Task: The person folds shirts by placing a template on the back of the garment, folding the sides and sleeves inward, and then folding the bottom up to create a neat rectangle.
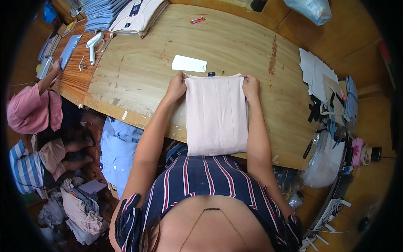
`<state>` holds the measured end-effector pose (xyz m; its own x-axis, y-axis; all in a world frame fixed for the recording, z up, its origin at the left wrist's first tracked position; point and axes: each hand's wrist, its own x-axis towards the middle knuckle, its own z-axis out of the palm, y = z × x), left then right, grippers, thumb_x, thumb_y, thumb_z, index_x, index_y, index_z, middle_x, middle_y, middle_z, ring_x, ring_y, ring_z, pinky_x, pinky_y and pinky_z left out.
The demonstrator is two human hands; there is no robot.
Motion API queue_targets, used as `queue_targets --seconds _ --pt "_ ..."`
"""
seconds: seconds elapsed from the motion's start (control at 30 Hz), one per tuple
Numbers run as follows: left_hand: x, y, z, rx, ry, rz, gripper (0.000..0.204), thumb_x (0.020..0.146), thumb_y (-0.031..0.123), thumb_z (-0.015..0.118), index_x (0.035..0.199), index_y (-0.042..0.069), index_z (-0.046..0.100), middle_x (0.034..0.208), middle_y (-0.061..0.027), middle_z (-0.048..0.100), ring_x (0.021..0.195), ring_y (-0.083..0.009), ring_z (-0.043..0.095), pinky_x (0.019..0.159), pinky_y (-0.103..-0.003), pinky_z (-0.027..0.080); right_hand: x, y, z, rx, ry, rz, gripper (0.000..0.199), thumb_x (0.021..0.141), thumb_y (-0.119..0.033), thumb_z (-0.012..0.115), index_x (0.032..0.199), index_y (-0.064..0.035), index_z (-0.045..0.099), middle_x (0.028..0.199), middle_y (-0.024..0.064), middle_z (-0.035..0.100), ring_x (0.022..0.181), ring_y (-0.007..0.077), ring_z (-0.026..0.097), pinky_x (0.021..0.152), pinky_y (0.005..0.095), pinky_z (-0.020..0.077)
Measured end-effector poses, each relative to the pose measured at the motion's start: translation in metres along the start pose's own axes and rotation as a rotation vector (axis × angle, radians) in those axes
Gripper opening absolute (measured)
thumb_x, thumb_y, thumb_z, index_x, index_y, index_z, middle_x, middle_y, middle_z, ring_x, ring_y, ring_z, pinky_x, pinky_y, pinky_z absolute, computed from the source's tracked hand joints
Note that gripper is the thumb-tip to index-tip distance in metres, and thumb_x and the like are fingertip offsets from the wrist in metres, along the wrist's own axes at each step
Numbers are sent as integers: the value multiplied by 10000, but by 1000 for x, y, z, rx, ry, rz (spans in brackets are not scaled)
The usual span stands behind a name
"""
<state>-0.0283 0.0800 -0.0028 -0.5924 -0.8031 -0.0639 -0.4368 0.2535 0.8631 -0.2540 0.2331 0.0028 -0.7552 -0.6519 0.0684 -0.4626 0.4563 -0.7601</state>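
Observation:
A pale pink folded garment [216,115] lies flat at the front edge of the table, its lower end close to my body. My left hand [177,87] grips its far left corner, fingers closed on the cloth. At the far right corner, my right hand [251,87] pinches the fabric the same way. A small dark label [211,74] shows at the middle of the garment's far edge, between my hands. Just beyond it, a white card [189,64] with rounded corners rests on the wood.
Folded blue garments [100,14] and folded pale pink garments [136,19] are stacked at the far left, near a white handheld tool [94,46]. White card sheets [315,69] lie at the right edge. A co-worker in pink [31,107] works at left. Blue shirts [119,147] hang below the table [235,38].

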Motion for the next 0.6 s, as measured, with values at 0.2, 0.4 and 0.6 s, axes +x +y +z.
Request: queue_targets --seconds 0.2,0.4,0.6 --pt "-4 27 -12 -434 -158 -367 139 780 49 447 880 -37 491 753 -132 573 625 -211 561 558 -291 447 6 7 -16 451 -231 298 148 767 -91 527 821 25 601 710 103 613 646 141 570 566 258 432" --pt "-14 29 -8 105 -10 -50 349 681 270 667 787 -43 554 688 -142 589 667 -239 591 589 -337 462 -6 -19 -13 -169 -204 53 263 705 -185 632 899 -14 584 800 132 607 716 302 583 678 366 464" --pt "-9 40 5 522 278 -10 330 619 238 709 747 -21 552 711 -161 593 710 -301 573 630 -394 440 -7 -33 -5 -419 94 89 355 663 -231 674 915 -2 572 915 176 583 860 332 553 757 378 431"
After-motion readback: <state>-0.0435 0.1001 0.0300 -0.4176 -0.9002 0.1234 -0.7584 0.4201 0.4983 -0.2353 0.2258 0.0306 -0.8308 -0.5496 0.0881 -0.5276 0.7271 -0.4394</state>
